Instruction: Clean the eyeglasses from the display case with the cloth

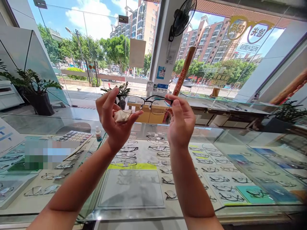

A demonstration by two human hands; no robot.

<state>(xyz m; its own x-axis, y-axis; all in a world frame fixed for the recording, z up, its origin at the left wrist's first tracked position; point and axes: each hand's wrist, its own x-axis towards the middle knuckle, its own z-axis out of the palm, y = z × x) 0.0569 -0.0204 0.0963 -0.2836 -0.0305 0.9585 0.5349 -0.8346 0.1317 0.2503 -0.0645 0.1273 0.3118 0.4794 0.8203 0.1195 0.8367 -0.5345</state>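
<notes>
Both my arms are raised above a glass display counter. Between my hands is a pair of black-framed glasses, held up toward the window. My left hand pinches a small beige cloth against the left lens, thumb and fingers closed on it. My right hand grips the right side of the frame with its fingers curled round the hinge end.
Inside the counter lie several rows of glasses and a grey mat. A calculator and a small dropper bottle sit on the left. Potted plants stand by the window, and a wall fan hangs above.
</notes>
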